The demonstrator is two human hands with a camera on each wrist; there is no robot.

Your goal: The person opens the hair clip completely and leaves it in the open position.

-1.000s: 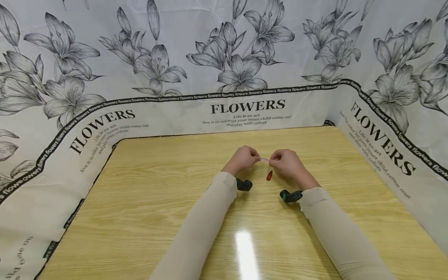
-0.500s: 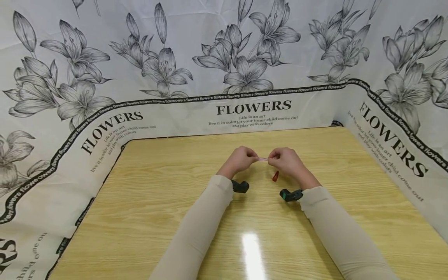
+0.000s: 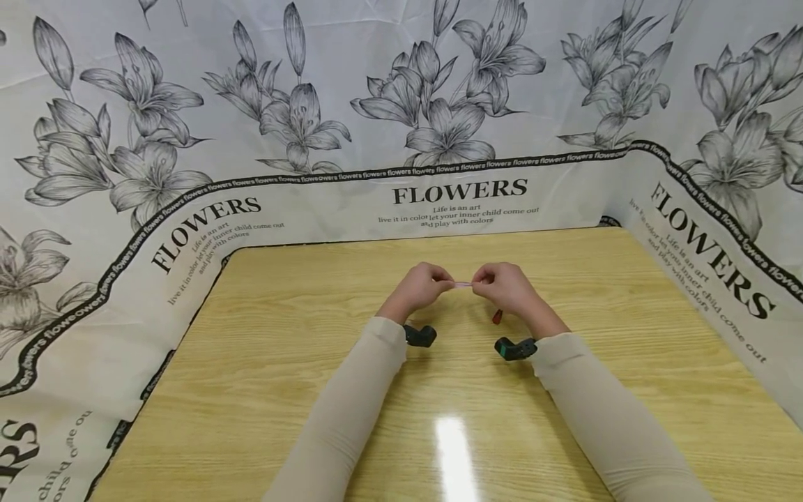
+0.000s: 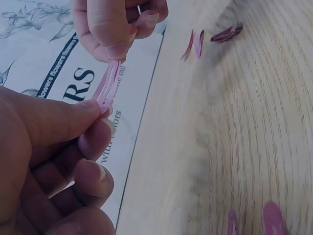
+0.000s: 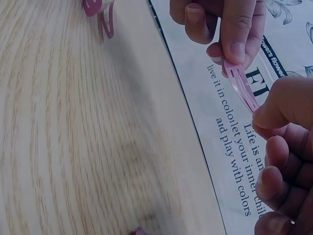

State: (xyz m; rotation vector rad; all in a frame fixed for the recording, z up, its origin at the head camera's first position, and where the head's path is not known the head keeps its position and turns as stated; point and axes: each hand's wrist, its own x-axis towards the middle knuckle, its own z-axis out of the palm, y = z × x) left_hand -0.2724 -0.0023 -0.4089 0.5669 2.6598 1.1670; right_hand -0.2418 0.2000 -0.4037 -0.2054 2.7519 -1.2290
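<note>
A pink snap hair clip (image 5: 241, 88) is stretched between my two hands above the table. My left hand (image 3: 424, 287) pinches one end between thumb and forefinger. At the other end, the thumb and forefinger of my right hand (image 3: 507, 287) grip the clip. The left wrist view shows the clip (image 4: 108, 88) slightly bowed, with slots along its length. On the table below my right hand lies a red hair clip (image 3: 498, 316), partly covered by that hand in the head view.
In the left wrist view, more clips (image 4: 227, 33) lie on the wooden table (image 4: 244, 127), and a pink clip (image 4: 274, 219) shows at the bottom edge. A white flower-printed cloth (image 3: 464, 139) walls the table's back and sides. Each wrist carries a black camera (image 3: 516, 348).
Both hands have shifted a little left over the table, still holding the pink hair clip between them. The red clip has become more covered by my right hand. The head view has turned slightly.
</note>
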